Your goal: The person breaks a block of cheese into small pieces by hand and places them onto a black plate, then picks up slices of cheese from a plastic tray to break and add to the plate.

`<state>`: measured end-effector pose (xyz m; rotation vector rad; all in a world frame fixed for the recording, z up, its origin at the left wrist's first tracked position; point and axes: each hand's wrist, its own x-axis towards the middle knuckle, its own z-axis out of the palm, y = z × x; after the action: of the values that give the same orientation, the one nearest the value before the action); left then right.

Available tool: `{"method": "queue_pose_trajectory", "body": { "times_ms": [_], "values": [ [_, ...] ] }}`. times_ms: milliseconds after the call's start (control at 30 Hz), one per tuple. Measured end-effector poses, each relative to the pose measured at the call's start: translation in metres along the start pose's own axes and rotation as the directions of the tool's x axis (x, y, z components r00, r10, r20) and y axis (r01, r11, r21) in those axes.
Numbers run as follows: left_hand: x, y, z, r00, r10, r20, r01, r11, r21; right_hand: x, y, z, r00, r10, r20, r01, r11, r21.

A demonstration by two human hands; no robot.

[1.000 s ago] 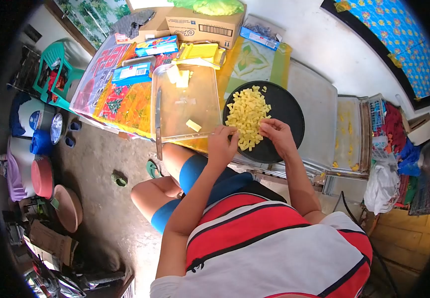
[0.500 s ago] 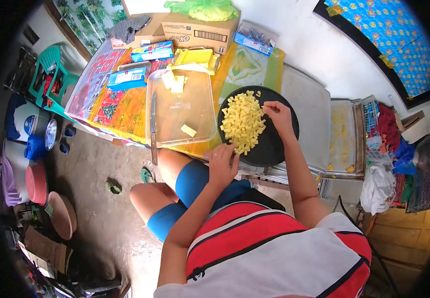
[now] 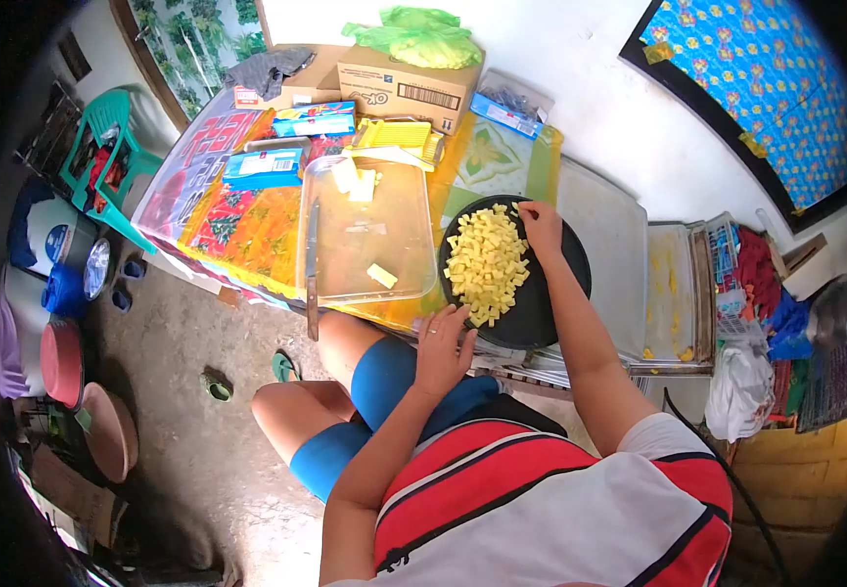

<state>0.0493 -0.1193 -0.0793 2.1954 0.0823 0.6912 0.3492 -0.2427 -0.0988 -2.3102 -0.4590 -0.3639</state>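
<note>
A heap of small pale-yellow cheese cubes [image 3: 487, 266] covers the left half of a round black tray [image 3: 550, 298]. My right hand [image 3: 542, 231] is over the tray's far rim, thumb and fingertips pinched together at the heap's upper edge; what lies between them is too small to make out. At the near left rim, my left hand [image 3: 445, 354] rests with fingers stretched and thumb apart, fingertips by the lowest cubes. Left of the tray sits a clear plastic container [image 3: 365, 264] with a few cheese pieces [image 3: 381, 276] in it. A knife [image 3: 313, 269] lies across its left edge.
Behind the container are a yellow slotted rack [image 3: 394, 135], blue boxes [image 3: 262, 168] and a cardboard box [image 3: 399, 88] with a green bag on top. A grey panel [image 3: 604, 225] stands right of the tray. On the left are a green chair [image 3: 105, 147] and basins [image 3: 110, 430].
My right hand has shifted toward the tray's far rim, to where a loose cube lay apart from the heap. My left hand stays at the near rim. The whole view has shifted slightly.
</note>
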Motion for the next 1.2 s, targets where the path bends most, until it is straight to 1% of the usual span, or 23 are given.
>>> {"method": "queue_pose_trajectory", "body": {
  "times_ms": [100, 200, 300, 400, 500, 600, 700, 800, 900, 1000, 1200],
  "values": [
    [-0.001, -0.001, -0.001, 1.000, -0.019, 0.003, 0.019, 1.000, 0.006, 0.000, 0.003, 0.000, 0.999, -0.036, 0.032, 0.036, 0.999, -0.016],
    [-0.002, -0.003, 0.001, 1.000, -0.008, -0.013, 0.008, 1.000, 0.000, 0.004, 0.009, 0.001, 1.000, 0.002, 0.002, -0.002, 0.999, 0.046],
    [-0.004, -0.004, 0.000, 1.000, -0.006, -0.015, 0.006, 1.000, -0.020, 0.004, 0.009, -0.002, 0.999, 0.027, 0.042, -0.029, 0.999, 0.040],
    [-0.004, -0.004, -0.001, 1.000, -0.004, -0.019, 0.004, 0.999, -0.035, 0.002, 0.002, -0.005, 0.997, -0.017, 0.071, 0.016, 1.000, 0.024],
    [-0.005, -0.005, -0.001, 1.000, -0.003, -0.017, 0.002, 0.999, -0.047, 0.001, -0.007, -0.005, 0.993, -0.068, 0.100, 0.072, 0.997, -0.031],
    [-0.005, -0.006, -0.001, 1.000, 0.009, -0.020, -0.010, 0.999, -0.051, 0.000, -0.018, -0.008, 0.987, -0.068, 0.144, 0.085, 0.990, -0.115],
    [-0.005, -0.004, -0.003, 1.000, -0.002, -0.012, 0.002, 0.998, -0.063, -0.003, -0.031, -0.010, 0.990, -0.039, 0.138, 0.062, 0.984, -0.167],
    [-0.004, -0.004, -0.003, 0.999, 0.008, -0.031, -0.010, 0.998, -0.063, -0.003, -0.027, -0.009, 0.988, -0.065, 0.138, 0.085, 0.985, -0.148],
    [-0.005, -0.004, -0.002, 1.000, 0.006, -0.011, -0.006, 0.999, -0.042, 0.001, -0.017, -0.006, 0.985, -0.089, 0.144, 0.104, 0.990, -0.099],
    [-0.004, -0.004, -0.003, 1.000, 0.003, -0.019, -0.004, 0.999, -0.044, 0.009, -0.004, -0.007, 0.966, -0.195, 0.169, 0.208, 0.976, -0.059],
    [-0.004, -0.006, -0.001, 1.000, 0.010, 0.001, -0.010, 0.999, -0.039, 0.014, -0.012, -0.017, 0.957, -0.082, 0.279, 0.093, 0.995, -0.028]
  ]
}}
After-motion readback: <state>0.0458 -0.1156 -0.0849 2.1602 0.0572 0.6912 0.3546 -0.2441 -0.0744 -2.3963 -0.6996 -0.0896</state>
